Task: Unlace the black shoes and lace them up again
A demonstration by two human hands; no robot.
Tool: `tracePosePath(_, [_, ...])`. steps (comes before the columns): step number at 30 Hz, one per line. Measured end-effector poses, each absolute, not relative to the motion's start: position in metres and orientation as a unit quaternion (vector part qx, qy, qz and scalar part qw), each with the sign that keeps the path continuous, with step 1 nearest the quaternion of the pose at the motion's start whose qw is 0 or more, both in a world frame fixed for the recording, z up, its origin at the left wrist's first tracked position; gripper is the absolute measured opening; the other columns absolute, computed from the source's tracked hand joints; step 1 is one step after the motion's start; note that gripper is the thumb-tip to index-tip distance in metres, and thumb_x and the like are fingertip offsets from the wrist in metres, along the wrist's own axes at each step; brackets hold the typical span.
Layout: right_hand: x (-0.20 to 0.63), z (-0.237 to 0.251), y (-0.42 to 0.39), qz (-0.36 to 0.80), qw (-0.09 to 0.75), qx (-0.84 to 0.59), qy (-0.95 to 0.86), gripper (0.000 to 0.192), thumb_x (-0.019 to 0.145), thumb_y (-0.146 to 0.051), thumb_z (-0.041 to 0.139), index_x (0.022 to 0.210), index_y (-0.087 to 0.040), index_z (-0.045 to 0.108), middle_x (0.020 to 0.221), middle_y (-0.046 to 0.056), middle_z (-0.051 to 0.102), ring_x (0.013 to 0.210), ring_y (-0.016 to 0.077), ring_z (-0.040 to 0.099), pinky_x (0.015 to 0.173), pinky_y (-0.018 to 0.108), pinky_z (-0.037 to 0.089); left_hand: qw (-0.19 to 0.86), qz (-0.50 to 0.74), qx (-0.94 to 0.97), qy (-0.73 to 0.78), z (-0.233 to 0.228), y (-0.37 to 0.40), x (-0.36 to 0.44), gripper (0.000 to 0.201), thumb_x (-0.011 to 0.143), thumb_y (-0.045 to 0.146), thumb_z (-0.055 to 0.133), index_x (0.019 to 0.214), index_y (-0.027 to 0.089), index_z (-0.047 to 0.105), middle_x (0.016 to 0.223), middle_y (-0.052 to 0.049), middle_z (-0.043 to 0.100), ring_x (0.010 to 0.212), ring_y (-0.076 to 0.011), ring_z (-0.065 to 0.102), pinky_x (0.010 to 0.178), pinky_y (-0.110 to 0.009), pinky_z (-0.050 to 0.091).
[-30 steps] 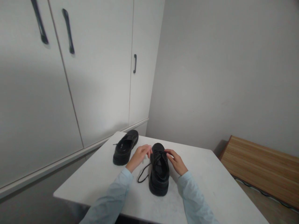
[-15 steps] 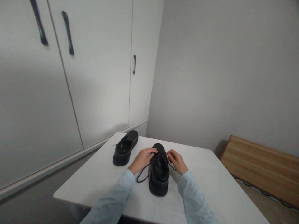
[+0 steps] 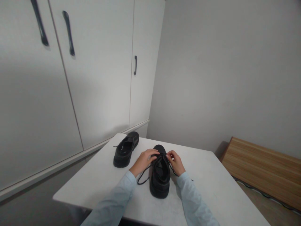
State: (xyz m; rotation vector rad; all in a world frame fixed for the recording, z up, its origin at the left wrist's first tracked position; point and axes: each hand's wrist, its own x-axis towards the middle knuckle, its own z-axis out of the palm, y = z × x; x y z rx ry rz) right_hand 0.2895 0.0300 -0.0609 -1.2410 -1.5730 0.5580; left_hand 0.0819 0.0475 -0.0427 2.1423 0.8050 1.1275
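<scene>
A black lace-up shoe (image 3: pixel 160 188) stands on the white table, its toe pointing away from me and its heel toward me. My left hand (image 3: pixel 145 160) reaches over its left side, thumb and fingers closing at the lacing near the tongue; the exact grip is partly hidden. From the right, my right hand (image 3: pixel 176 163) pinches the black shoelace (image 3: pixel 163 153) by the top of the lacing. One loose lace end curls on the table left of the shoe, and another trails below my right hand. The matching black shoe (image 3: pixel 124 153) stands further left, untouched.
The white table (image 3: pixel 94 185) carries both shoes. White cabinets (image 3: pixel 101 78) with dark handles rise at the left, and a grey wall (image 3: pixel 223 78) stands behind. A wood-grain board (image 3: pixel 263 169) lies lower at the right, with a cable along its edge.
My right hand has shifted slightly left, closer to the lacing. The left hand has barely moved, and both shoes stay where they were.
</scene>
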Motion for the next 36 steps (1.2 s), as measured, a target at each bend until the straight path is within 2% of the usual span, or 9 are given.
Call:
tracePosePath(6, [0.288, -0.063, 0.034, 0.204, 0.518, -0.520, -0.648, 0.022, 0.076, -0.041, 0.054, 0.071, -0.020, 0.054, 0.072, 0.003, 0.058, 0.070, 0.0190, 0.053, 0.068, 0.032, 0.044, 0.269, 0.399, 0.817, 0.318, -0.043, 0.047, 0.084, 0.028, 0.084, 0.022, 0.052, 0.108, 0.027, 0.066, 0.123, -0.007, 0.056, 0.116, -0.0225, 0.049, 0.102, -0.038, 0.035])
tracePosePath(13, [0.284, -0.059, 0.031, 0.223, 0.547, -0.512, -0.624, 0.027, 0.077, -0.046, 0.053, 0.074, -0.020, 0.055, 0.073, 0.003, 0.057, 0.071, 0.0188, 0.054, 0.061, 0.029, 0.045, 0.281, 0.391, 0.816, 0.320, -0.044, 0.047, 0.086, 0.028, 0.086, 0.024, 0.049, 0.110, 0.027, 0.065, 0.123, -0.007, 0.055, 0.116, -0.0226, 0.048, 0.103, -0.039, 0.034])
tracePosePath(20, [0.281, -0.053, 0.028, 0.242, 0.572, -0.492, -0.611, 0.028, 0.077, -0.048, 0.055, 0.072, -0.021, 0.052, 0.069, 0.001, 0.057, 0.069, 0.0183, 0.055, 0.063, 0.030, 0.045, 0.284, 0.387, 0.818, 0.316, -0.043, 0.046, 0.085, 0.027, 0.087, 0.027, 0.049, 0.108, 0.027, 0.065, 0.123, -0.008, 0.055, 0.116, -0.0227, 0.049, 0.103, -0.037, 0.034])
tracePosePath(26, [0.285, -0.051, 0.028, 0.331, 0.603, -0.432, -0.583, 0.023, 0.072, -0.038, 0.065, 0.080, -0.020, 0.054, 0.071, 0.000, 0.057, 0.072, 0.0169, 0.057, 0.069, 0.029, 0.045, 0.283, 0.397, 0.825, 0.286, -0.044, 0.047, 0.084, 0.032, 0.088, 0.028, 0.048, 0.118, 0.025, 0.058, 0.122, -0.007, 0.056, 0.116, -0.0203, 0.049, 0.103, -0.035, 0.033])
tracePosePath(30, [0.285, -0.051, 0.027, 0.400, 0.624, -0.403, -0.536, 0.032, 0.064, -0.031, 0.073, 0.087, -0.021, 0.053, 0.076, 0.000, 0.059, 0.076, 0.0178, 0.060, 0.073, 0.031, 0.046, 0.288, 0.403, 0.817, 0.294, -0.044, 0.047, 0.084, 0.034, 0.090, 0.028, 0.042, 0.120, 0.023, 0.055, 0.121, -0.008, 0.057, 0.114, -0.0198, 0.051, 0.102, -0.033, 0.035])
tracePosePath(36, [0.284, -0.048, 0.025, 0.402, 0.646, -0.386, -0.522, 0.028, 0.067, -0.033, 0.070, 0.087, -0.021, 0.054, 0.082, 0.001, 0.056, 0.074, 0.0177, 0.061, 0.077, 0.036, 0.049, 0.286, 0.404, 0.815, 0.300, -0.046, 0.048, 0.083, 0.034, 0.092, 0.029, 0.037, 0.119, 0.022, 0.055, 0.121, -0.007, 0.057, 0.114, -0.0188, 0.050, 0.102, -0.031, 0.034])
